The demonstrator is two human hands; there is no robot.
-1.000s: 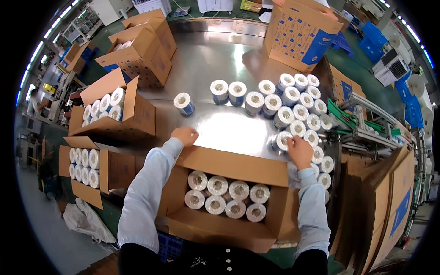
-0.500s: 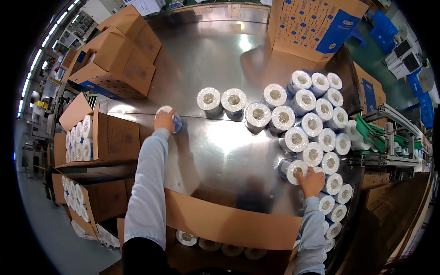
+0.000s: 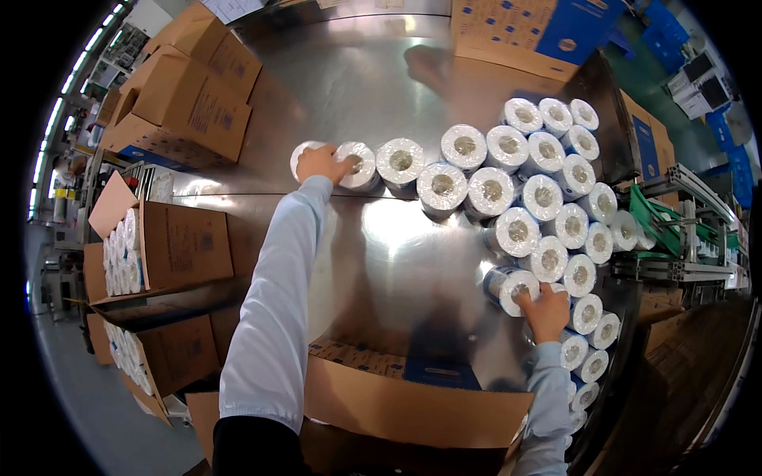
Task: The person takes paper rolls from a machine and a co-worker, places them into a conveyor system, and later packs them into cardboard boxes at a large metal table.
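Observation:
Wrapped toilet paper rolls stand on a shiny metal table (image 3: 381,305). My left hand (image 3: 321,165) is closed over a toilet paper roll (image 3: 300,152) at the left end of a short row. Its thumb lies on the top of the neighbouring roll (image 3: 359,176), and a third roll (image 3: 401,159) stands to the right of that. My right hand (image 3: 549,313) grips a roll (image 3: 504,292) at the near edge of the large group, thumb at its core hole. The right fingers rest by another roll (image 3: 558,290), partly hidden.
An open carton (image 3: 421,408) stands right before me, its inside mostly hidden. Cartons filled with rolls (image 3: 186,246) (image 3: 178,349) line the left side. Folded-open cartons (image 3: 190,103) stand far left, another (image 3: 516,36) at the back. A metal-framed conveyor (image 3: 675,230) is at the right.
My left hand has carried its roll right and away from me, up against the row's left end. My right hand stays at the same roll. The view has shifted slightly.

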